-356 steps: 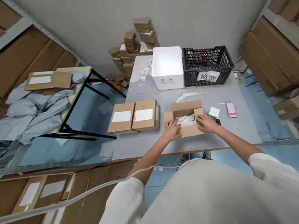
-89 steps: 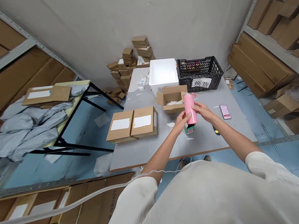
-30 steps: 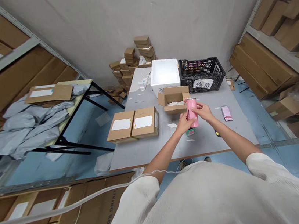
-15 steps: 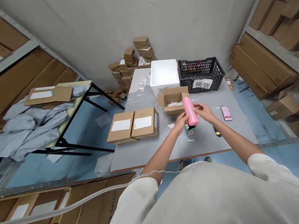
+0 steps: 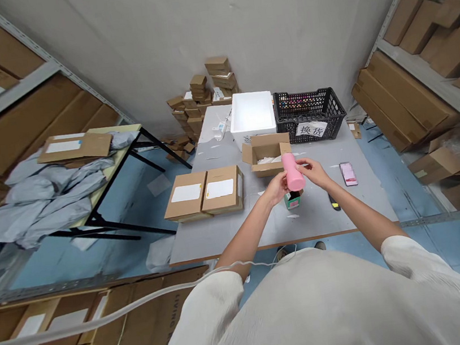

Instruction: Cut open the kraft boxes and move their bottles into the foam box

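Head view: pink cylinder (image 5: pixel 293 172) held tilted above green box (image 5: pixel 292 200), near side of tabletop (image 5: pixel 237 225). Left hand (image 5: pixel 277 187): fingers pinching cylinder's left side. Right hand (image 5: pixel 313 173): fingers pinching right side. Open carton (image 5: pixel 269 165) just beyond, left of cylinder. Phone (image 5: pixel 348 174) right. Two closed cartons (image 5: pixel 204 194) left. White bin (image 5: pixel 252 113), black crate (image 5: pixel 310 116) far side, side by side.
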